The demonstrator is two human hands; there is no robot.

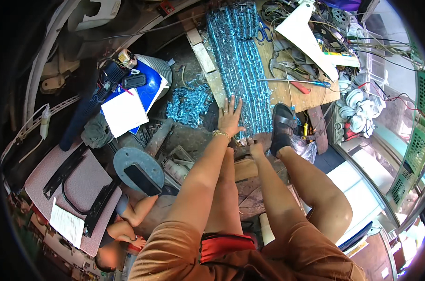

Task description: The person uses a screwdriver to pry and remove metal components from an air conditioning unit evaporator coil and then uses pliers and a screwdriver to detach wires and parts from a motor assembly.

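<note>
A long shiny blue-and-dark striped mat (250, 70) runs away from me over the work surface, and its far end looks folded or rolled up. My left hand (230, 118) lies flat on the near left part of it, fingers spread, with a gold bracelet at the wrist. Just below the mat's near edge, my right hand (256, 149) is closed beside a small wooden piece. What its fingers grip, if anything, is too small to make out. A crumpled heap of blue shiny strips (189, 105) lies left of the mat.
A wooden board (320, 96) at the right carries blue scissors (264, 33), a hammer, pliers and a long screwdriver (294, 82). My sandalled foot (283, 122) stands beside the mat. A phone (143, 179) rests on a round stool. Another person (123, 234) is at lower left.
</note>
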